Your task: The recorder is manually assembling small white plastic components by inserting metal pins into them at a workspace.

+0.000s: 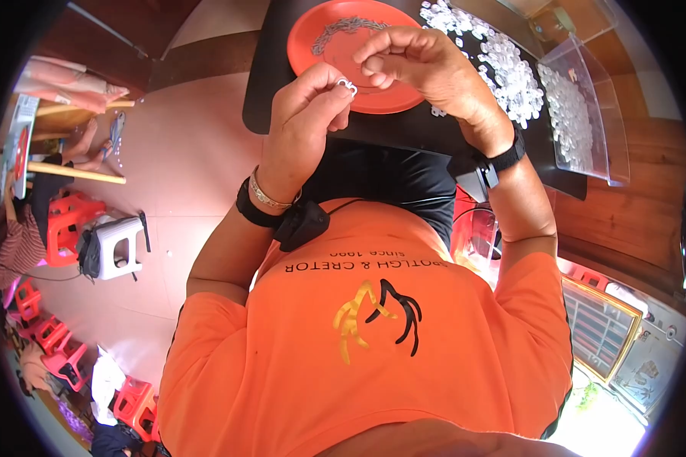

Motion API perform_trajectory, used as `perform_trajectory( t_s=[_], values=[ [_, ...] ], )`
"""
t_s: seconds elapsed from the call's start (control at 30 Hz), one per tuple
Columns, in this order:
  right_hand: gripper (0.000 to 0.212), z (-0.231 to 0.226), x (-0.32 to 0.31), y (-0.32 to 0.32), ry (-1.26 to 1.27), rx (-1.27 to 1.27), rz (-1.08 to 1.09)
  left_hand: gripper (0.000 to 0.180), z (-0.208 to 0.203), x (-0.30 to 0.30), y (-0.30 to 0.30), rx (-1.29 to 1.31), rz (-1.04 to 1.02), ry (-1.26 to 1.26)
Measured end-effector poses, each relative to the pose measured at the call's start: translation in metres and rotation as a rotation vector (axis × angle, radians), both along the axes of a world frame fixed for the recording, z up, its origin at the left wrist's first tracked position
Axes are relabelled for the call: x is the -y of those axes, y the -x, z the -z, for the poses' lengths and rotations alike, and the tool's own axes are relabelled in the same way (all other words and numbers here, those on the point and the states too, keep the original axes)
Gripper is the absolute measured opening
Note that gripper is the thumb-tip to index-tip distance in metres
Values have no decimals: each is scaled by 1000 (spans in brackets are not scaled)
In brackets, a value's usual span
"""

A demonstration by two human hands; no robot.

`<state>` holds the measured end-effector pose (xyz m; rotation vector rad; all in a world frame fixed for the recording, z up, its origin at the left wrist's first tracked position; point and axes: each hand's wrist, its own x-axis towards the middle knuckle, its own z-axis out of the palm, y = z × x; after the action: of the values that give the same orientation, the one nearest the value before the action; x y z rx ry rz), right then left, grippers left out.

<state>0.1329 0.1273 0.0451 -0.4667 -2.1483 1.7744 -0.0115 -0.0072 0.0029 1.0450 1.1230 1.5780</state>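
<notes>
My left hand (pixel 310 114) pinches a small white ring-shaped piece (pixel 347 86) between thumb and fingertips. A short gap to the right, my right hand (pixel 434 72) has its thumb and fingers drawn together; whatever they hold, if anything, is too small to make out. Both hands are raised over the near side of a round red plate (pixel 305 47). A curved heap of small grey metal pieces (pixel 349 29) lies on its far part. Right of the plate, many small clear plastic pieces (pixel 511 84) are spread across the black table (pixel 270 84).
A clear plastic bin (pixel 579 114) with more clear pieces stands at the table's right end. Wooden panelling (pixel 625 152) rises beyond it. Red stools (pixel 68 221) and a white stool (pixel 122 247) stand on the floor at left, where another person (pixel 19 244) sits.
</notes>
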Motion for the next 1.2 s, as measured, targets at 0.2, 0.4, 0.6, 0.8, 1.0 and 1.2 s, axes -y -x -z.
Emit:
perform_trajectory(
  t_s=[0.2, 0.4, 0.6, 0.8, 1.0, 1.2],
  values=[
    [15, -7, 14, -22, 122, -14, 136, 16, -6, -7, -14, -72, 15, -43],
    [17, 3, 17, -27, 112, -42, 157, 16, -9, -10, -22, -103, 55, -55],
    [18, 7, 19, -31, 81, -89, 156, 17, -10, -11, -25, -124, 63, -46],
    [19, 7, 20, -32, 44, -51, 178, 21, -7, -11, -26, -181, 63, -36],
    [16, 10, 23, -31, 29, -50, 169, 22, -8, -10, -27, -190, 73, -30],
    [12, 9, 29, -28, -202, -11, 184, 20, -3, -9, -28, -181, 89, -26]
  ],
)
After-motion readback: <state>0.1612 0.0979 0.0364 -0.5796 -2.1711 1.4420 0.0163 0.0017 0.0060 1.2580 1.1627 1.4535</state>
